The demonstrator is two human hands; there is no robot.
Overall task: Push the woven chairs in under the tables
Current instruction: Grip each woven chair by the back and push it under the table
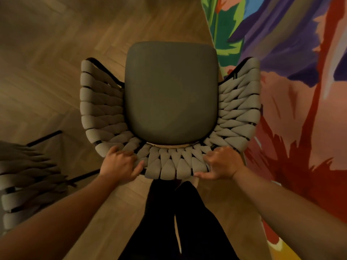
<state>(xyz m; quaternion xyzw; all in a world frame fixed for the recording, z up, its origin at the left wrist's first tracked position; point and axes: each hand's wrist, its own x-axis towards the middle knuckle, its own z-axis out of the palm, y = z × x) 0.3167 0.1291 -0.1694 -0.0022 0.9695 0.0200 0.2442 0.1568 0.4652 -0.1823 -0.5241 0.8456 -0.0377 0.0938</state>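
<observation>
A woven chair stands right in front of me, seen from above. It has a dark grey seat cushion and a curved back of pale grey woven straps on a black frame. My left hand grips the top of the backrest at its left rear. My right hand grips the same rim at its right rear, thumb under the edge. No table is in view.
A second woven chair stands close at the left edge, its black legs reaching toward me. A bright multicoloured rug covers the floor on the right, under the chair's right side. Herringbone wood floor lies ahead and left. My dark-trousered legs are below.
</observation>
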